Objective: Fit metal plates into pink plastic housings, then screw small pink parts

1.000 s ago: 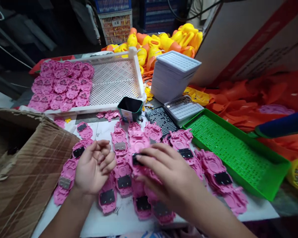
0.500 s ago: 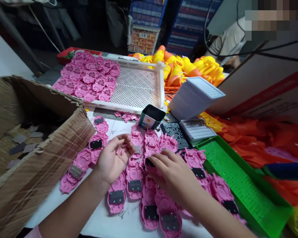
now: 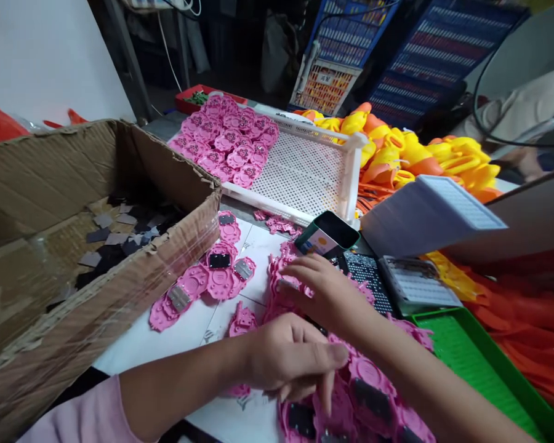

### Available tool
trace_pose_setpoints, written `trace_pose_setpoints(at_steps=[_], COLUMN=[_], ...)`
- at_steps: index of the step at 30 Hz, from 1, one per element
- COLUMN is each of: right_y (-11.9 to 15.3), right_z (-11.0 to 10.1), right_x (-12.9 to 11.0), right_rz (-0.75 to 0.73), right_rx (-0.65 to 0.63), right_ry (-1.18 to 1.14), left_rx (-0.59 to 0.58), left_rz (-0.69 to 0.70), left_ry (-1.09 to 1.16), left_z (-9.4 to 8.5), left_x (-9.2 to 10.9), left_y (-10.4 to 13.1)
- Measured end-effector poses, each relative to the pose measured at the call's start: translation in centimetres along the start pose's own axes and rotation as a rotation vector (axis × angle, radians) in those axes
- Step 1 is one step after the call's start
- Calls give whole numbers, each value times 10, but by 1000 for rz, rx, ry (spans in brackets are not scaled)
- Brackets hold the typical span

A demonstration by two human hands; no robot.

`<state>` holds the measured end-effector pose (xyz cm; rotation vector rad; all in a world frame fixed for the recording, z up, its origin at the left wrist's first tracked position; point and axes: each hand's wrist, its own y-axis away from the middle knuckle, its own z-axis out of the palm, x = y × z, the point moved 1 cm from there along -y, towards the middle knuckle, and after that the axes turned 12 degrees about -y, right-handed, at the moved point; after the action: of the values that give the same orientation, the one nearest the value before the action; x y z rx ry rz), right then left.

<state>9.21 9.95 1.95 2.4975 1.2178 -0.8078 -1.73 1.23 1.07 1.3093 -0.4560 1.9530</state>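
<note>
Fingers of the left hand (image 3: pixel 298 357) curl loosely inward above the pink parts (image 3: pixel 220 278); whether they pinch anything, I cannot tell. On the right hand (image 3: pixel 323 289) they bend down over more of these parts, and a grasp cannot be made out there either. The parts, many bearing dark or grey plates (image 3: pixel 178 298), crowd the white sheets (image 3: pixel 253 243) beneath both hands and trail along a cardboard box (image 3: pixel 166 283) at left, which holds loose flat pieces (image 3: pixel 103 220). Farther back, a perforated white tray (image 3: pixel 300 169) has pink pieces massed over its left half. A dark container (image 3: pixel 321 242) stands near its front corner, and a green tray (image 3: pixel 471 351) lies at right. Behind are heaped yellow-and-orange pieces (image 3: pixel 415 151), then stacked blue crates (image 3: pixel 410 67) in a dim room.
</note>
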Motion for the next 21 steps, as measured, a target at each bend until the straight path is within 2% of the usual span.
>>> trace_pose_setpoints(at_steps=[2, 5, 8, 11, 13, 16, 17, 19, 21], right_y=[-32, -67, -83, -87, -87, -82, -80, -75, -70], right_z=[11, 33, 48, 51, 44, 26, 17, -3, -25], right_x=[-8, -24, -41, -48, -45, -30, -24, -12, -6], right_rz=[58, 148, 233, 273, 277, 259, 247, 219, 184], right_rx=[-32, -60, -87, -99, -87, -40, -19, 40, 120], right_ry=[-35, -63, -99, -187, -270, -411, -450, -543, -673], left_rx=[-80, -135, -131, -75, 126, 620, 748, 879, 908], left_rz=[-22, 8, 20, 65, 137, 249, 281, 336, 343], left_ry=[-80, -106, -145, -109, -128, -255, -269, -189, -21], left_z=[3, 4, 3, 3, 1, -2, -4, -8, -15], left_x=[3, 6, 6, 5, 5, 6, 6, 5, 4], left_y=[1, 1, -1, 1, 4, 11, 13, 13, 10])
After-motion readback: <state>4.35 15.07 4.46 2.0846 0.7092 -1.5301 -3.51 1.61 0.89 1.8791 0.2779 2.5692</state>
